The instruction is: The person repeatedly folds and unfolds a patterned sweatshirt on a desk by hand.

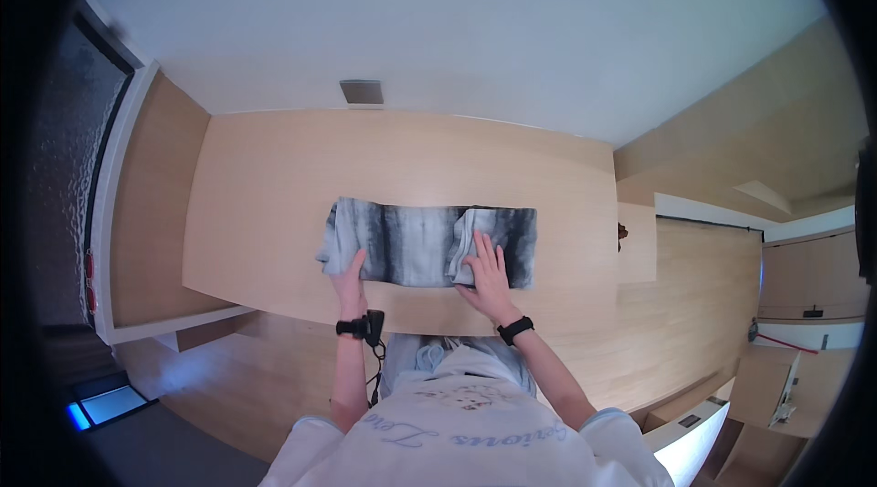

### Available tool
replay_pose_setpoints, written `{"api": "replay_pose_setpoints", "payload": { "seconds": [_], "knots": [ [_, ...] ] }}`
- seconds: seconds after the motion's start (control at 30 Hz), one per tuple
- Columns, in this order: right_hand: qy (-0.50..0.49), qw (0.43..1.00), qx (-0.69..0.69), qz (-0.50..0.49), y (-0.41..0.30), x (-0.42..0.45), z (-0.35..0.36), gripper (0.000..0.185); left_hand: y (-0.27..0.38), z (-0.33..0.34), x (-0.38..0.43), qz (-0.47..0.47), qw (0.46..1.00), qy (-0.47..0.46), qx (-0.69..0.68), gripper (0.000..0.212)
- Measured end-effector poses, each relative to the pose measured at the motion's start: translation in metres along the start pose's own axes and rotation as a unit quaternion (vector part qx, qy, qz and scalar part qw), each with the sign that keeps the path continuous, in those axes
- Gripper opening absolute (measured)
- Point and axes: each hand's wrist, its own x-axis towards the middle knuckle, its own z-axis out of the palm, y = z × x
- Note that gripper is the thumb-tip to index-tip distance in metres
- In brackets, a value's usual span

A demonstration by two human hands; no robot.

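A grey, black and white streaked cloth, perhaps a garment (418, 240), lies as a folded strip on a light wooden desk (274, 165). Its right part is doubled over, with layered edges showing near the right hand. My left hand (351, 281) is at the strip's left end, thumb on top of the cloth and the other fingers hidden beneath or behind its edge. My right hand (490, 281) rests on the folded right part, fingers spread and pointing away from me. Both wrists wear black bands; the left one carries a small device with a cable.
A wall with a grey square plate (362, 92) stands behind the desk. A wooden side panel (154, 206) and a window frame are at left. To the right are a lower wooden surface (637, 244) with a small brown object, and the wooden floor.
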Motion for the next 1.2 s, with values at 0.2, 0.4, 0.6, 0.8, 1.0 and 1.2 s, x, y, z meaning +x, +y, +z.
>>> {"api": "replay_pose_setpoints", "payload": {
  "seconds": [0.2,0.4,0.6,0.8,1.0,1.2],
  "knots": [
    [-0.007,1.000,0.019,-0.002,0.002,-0.002,-0.004,0.057,0.002,0.067,-0.027,-0.020,0.973,-0.151,0.171,0.049],
    [-0.211,0.944,0.208,0.144,0.065,-0.051,0.049,0.052,-0.043,0.175,-0.116,0.351,0.672,-0.313,0.572,0.067],
    [-0.027,0.979,0.195,0.056,0.081,-0.068,0.071,0.036,-0.050,0.178,-0.126,0.343,0.640,-0.401,0.558,0.067],
    [-0.159,0.964,0.188,0.099,0.075,-0.071,0.036,0.045,-0.052,0.188,-0.131,0.327,0.627,-0.471,0.527,0.064],
    [-0.246,0.947,0.193,-0.069,0.070,-0.104,-0.088,0.051,-0.048,0.178,-0.127,0.312,0.575,-0.491,0.576,0.066],
    [0.079,0.990,-0.071,0.090,0.055,-0.007,-0.100,0.077,-0.045,0.174,-0.137,0.339,0.569,-0.496,0.562,0.062]
  ]
}}
